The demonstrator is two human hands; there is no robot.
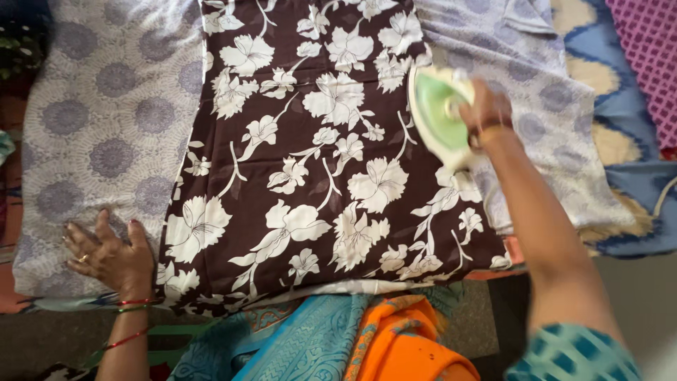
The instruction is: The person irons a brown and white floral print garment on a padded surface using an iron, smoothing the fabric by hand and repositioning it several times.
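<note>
In the head view, a green-and-white iron (438, 116) is grasped by the right hand (486, 111), fingers clenched round its handle, and is set on the right edge of a brown floral cloth (310, 155). The left hand (109, 254) is laid flat, fingers spread (nothing held), on a grey patterned sheet (106, 127) just beside the cloth's lower left corner. Orange fabric (402, 342) is seen below.

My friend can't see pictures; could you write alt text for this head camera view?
A right hand presses a green and white iron on brown cloth with white flowers. The left hand lies flat on a grey patterned sheet.
</note>
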